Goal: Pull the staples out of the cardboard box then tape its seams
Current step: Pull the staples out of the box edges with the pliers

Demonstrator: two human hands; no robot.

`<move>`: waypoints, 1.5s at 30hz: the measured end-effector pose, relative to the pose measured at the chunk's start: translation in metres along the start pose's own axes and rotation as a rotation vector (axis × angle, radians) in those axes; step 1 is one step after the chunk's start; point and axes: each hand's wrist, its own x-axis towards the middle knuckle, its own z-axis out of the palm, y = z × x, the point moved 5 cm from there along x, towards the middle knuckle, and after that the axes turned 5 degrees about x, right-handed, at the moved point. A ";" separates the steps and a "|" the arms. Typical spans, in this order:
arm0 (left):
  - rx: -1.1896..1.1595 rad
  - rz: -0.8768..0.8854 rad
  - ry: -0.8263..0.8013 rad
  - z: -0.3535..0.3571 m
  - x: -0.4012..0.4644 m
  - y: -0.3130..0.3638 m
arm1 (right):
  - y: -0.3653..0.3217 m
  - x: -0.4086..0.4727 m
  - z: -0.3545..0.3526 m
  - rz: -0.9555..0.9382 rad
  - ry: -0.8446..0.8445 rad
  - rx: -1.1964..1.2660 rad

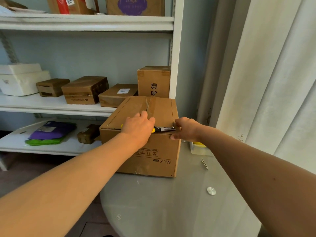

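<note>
Two hands are working at the top front edge of the cardboard box [145, 151], which is sitting on the glass worktop [171, 202] beside the shelves. Your left hand [138, 129] is clenching its fingers round the yellow-handled pliers [164, 129], whose tips are reaching a staple [173, 127] near the right corner. Your right hand [186, 130] is bracing that corner, fingers curled against the cardboard just beside the pliers' tips. If the tips are slipping off the staple as you are pulling, they could be jabbing those fingers, or tearing the flap. Loose nails [204, 163] are lying on the glass nearby.
</note>
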 end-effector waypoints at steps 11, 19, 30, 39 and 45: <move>-0.004 0.028 0.020 0.000 -0.002 -0.002 | 0.001 0.001 -0.003 -0.039 -0.026 -0.057; 0.009 0.135 0.047 0.000 0.007 -0.009 | 0.001 0.006 -0.007 -0.081 -0.084 -0.086; -0.152 0.097 0.024 0.008 0.004 -0.013 | -0.001 0.004 -0.008 -0.109 -0.080 -0.043; -0.129 0.081 0.023 0.008 -0.001 -0.014 | -0.002 0.004 -0.008 -0.099 -0.084 -0.057; -0.053 0.080 0.005 0.002 -0.002 -0.008 | -0.004 0.003 -0.007 -0.090 -0.089 -0.055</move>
